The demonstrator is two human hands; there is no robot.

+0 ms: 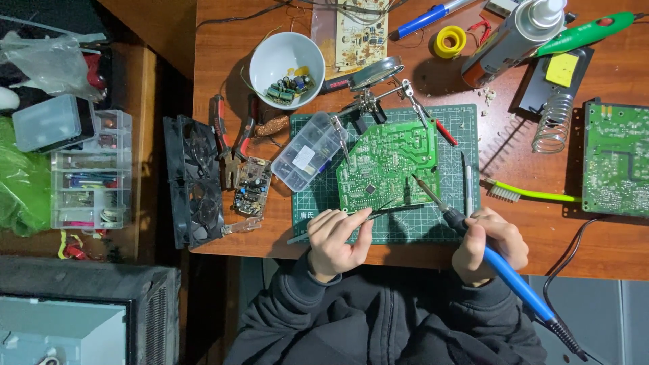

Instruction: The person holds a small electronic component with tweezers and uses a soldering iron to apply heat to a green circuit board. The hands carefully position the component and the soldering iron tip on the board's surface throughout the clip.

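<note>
A green circuit board [389, 165] is held tilted by the clips of a helping-hand stand [375, 94] over a green cutting mat [460, 128]. My left hand [338, 240] pinches black tweezers [389, 209], whose tips reach the board's lower edge. My right hand [490, 243] grips a blue-handled soldering iron [503, 270]; its metal tip touches the board's lower right part. Both hands rest at the front edge of the wooden table [223, 54].
A white bowl [287, 61] of small components, a clear parts box [309, 151], a small circuit board [252, 186], red-handled pliers [230, 135] and black fans [193, 179] lie left. A solder spool [449, 42], spray can [514, 37], iron stand [554, 122], green brush [531, 194] and second green board [616, 159] sit right.
</note>
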